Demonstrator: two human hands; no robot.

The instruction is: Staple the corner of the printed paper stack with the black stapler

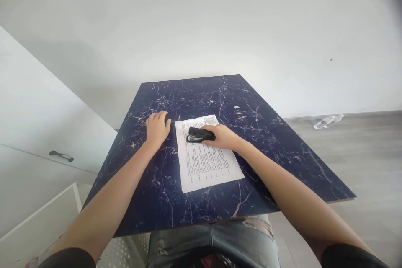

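My right hand [222,135] is closed around the rear end of a black stapler [201,135]. The stapler's front points left, and it is over the printed paper sheets [204,171]; whether it touches them I cannot tell. Several lines of small text run across the top page, with a grey picture near its far right corner. To the left of the paper, my left hand [157,129] lies palm down on the dark blue marble-patterned table [207,96], its fingers slightly spread and holding nothing.
A small whitish scrap [236,107] lies on the table beyond the paper. Behind the table stands a white wall [201,25]. On the left is a white cabinet with a dark handle [61,155]. Clear plastic packaging [328,121] sits on the floor at right.
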